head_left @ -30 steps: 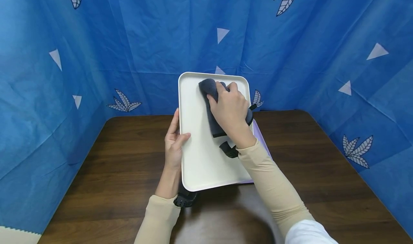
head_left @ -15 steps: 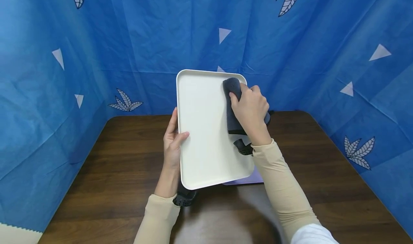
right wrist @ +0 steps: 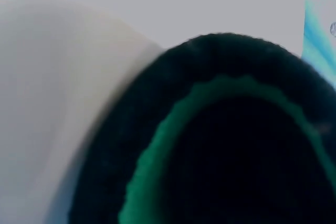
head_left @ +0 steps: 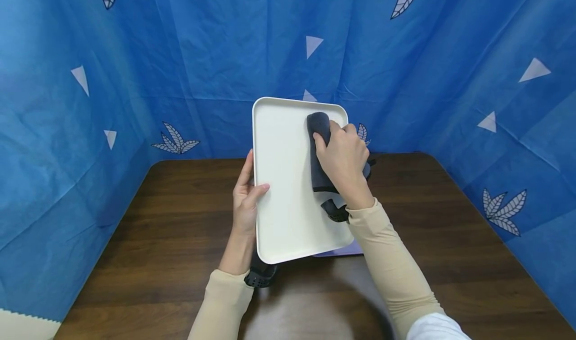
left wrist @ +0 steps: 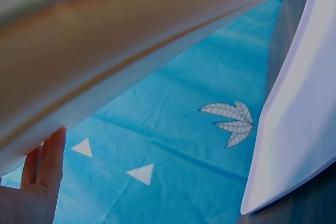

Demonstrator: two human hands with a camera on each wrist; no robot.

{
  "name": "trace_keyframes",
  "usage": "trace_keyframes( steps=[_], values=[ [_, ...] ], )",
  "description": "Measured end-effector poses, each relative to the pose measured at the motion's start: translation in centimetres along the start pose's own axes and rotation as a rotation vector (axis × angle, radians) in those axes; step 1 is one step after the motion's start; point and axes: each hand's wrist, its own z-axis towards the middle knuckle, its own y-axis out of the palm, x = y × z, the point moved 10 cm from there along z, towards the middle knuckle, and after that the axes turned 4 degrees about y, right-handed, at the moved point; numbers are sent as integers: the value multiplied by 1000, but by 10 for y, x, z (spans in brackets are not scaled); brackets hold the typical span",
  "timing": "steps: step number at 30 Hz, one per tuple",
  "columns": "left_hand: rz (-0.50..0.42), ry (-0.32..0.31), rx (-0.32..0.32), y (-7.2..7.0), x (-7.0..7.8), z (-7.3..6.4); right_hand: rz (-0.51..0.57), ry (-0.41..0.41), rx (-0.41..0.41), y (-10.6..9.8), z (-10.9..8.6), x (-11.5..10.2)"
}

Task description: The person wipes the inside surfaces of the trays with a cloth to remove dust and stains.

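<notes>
My left hand (head_left: 245,200) holds up a white tray (head_left: 283,215) by its left side, thumb over the rim and fingers behind it. The tray is tilted toward me above the table. In the left wrist view its underside (left wrist: 131,35) fills the top, with the fingers (left wrist: 52,156) against it. A folded dark grey cloth (head_left: 318,165) lies against the right part of the tray's inner face. My right hand (head_left: 344,155) grips this cloth from above. Close up in the right wrist view, the folded cloth (right wrist: 220,56) hides the fingers.
A purple tray (head_left: 344,250) lies on the brown wooden table (head_left: 189,240), mostly hidden behind the white one; the left wrist view shows more of this purple tray (left wrist: 299,114). A blue patterned curtain (head_left: 216,50) surrounds the table's back and sides.
The right hand has slid the cloth from the tray's middle to its right edge, then slightly back left. The left hand keeps its hold, and the white tray has shifted only slightly.
</notes>
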Motion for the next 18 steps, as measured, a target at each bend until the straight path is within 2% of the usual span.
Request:
trace_keyframes(
  steps=[7, 18],
  values=[
    [16, -19, 17, -2, -2, 0, 22, -82, 35, -2, -11, -26],
    [36, -65, 51, -1, -6, -1, -42, -213, 90, -4, -32, -69]
  ],
)
